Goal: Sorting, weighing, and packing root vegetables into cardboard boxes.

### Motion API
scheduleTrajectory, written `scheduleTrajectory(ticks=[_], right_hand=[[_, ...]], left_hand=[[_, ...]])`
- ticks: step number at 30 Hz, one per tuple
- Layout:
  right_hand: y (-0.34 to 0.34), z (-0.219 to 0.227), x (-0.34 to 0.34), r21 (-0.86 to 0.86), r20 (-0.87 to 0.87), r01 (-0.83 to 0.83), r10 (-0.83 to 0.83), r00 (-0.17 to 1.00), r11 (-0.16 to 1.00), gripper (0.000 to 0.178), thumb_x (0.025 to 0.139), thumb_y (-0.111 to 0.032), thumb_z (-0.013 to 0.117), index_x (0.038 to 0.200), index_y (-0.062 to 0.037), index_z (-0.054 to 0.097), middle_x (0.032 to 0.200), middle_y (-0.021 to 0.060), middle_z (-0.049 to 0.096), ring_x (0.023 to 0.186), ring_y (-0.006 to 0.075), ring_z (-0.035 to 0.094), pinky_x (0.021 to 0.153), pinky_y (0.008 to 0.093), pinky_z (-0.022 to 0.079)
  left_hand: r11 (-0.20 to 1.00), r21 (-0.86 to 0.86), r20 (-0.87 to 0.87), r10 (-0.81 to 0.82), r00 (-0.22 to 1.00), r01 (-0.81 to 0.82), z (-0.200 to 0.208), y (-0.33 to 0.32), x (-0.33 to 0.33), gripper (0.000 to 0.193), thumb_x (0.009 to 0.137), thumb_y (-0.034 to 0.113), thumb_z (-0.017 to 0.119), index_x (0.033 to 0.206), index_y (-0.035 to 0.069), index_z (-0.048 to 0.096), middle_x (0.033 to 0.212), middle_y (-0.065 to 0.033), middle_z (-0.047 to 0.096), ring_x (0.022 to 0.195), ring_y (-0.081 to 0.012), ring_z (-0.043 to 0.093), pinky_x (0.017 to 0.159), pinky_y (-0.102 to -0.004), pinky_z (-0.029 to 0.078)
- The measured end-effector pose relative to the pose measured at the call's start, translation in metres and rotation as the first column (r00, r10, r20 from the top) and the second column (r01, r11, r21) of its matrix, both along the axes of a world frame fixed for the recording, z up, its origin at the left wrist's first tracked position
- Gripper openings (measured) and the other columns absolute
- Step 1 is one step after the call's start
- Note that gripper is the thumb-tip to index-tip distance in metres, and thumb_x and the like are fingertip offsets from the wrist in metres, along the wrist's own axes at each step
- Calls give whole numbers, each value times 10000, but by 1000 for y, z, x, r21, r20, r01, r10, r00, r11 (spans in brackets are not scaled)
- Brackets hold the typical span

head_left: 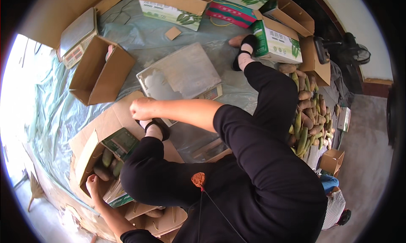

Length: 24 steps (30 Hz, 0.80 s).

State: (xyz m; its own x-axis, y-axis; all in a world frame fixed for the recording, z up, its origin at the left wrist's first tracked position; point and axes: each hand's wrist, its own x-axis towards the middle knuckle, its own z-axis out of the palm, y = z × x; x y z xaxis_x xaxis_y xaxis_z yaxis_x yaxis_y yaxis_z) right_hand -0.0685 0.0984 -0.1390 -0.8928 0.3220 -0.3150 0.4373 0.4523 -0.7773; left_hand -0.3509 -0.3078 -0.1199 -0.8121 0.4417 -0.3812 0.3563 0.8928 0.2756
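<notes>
On the left, my left hand [92, 186] is at the near rim of an open cardboard box [87, 160], its fingers curled; what they grip, if anything, is hidden. Inside that box lie dark green cucumber-like vegetables [107, 157] and a brown tuber [102, 171], next to a green printed panel [121, 143]. My right arm reaches across to the left. My right hand [142, 108] is closed above the box's spread flap [118, 112], by my left foot, and its fingertips do not show.
A pale flat-topped scale [182, 72] stands ahead on plastic sheeting. An open brown box [101, 72] is at its left; printed cartons [169, 15] line the far side. Long green vegetables and brown tubers [308, 112] are heaped at right. Another person [334, 205] is at lower right.
</notes>
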Motion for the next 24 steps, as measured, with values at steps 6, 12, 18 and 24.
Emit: scheduleTrajectory(ticks=[6,12,18,24], right_hand=[[66,-3,95,107,95,-29,18,995,994,166,690,-162,555,780,-103,682,783,128,665,755,286,636,703,394,492],[171,43,205,320,133,128,-178,975,939,183,669,-118,549,789,-108,686,816,143,662,798,314,634,702,422,494],[240,90,337,455,-7,462,-516,857,762,160,722,-175,572,803,-105,690,825,154,656,804,325,630,701,424,492],[245,29,481,525,42,608,-732,680,595,120,746,-176,582,780,-88,656,772,133,653,746,292,632,660,387,489]], left_hand=[[983,180,102,-61,993,42,52,83,72,198,822,112,615,983,1,643,839,-81,649,757,-150,591,696,-281,472],[931,347,377,-30,926,-112,119,180,153,208,854,119,616,1033,13,624,910,-29,625,858,-115,575,798,-248,449],[858,513,453,-279,847,8,172,249,209,208,887,76,561,1079,2,591,942,-54,628,900,-124,576,871,-252,434],[862,469,396,-399,827,191,193,305,262,220,842,-7,523,1049,-15,599,915,-54,623,878,-138,573,832,-264,435]])
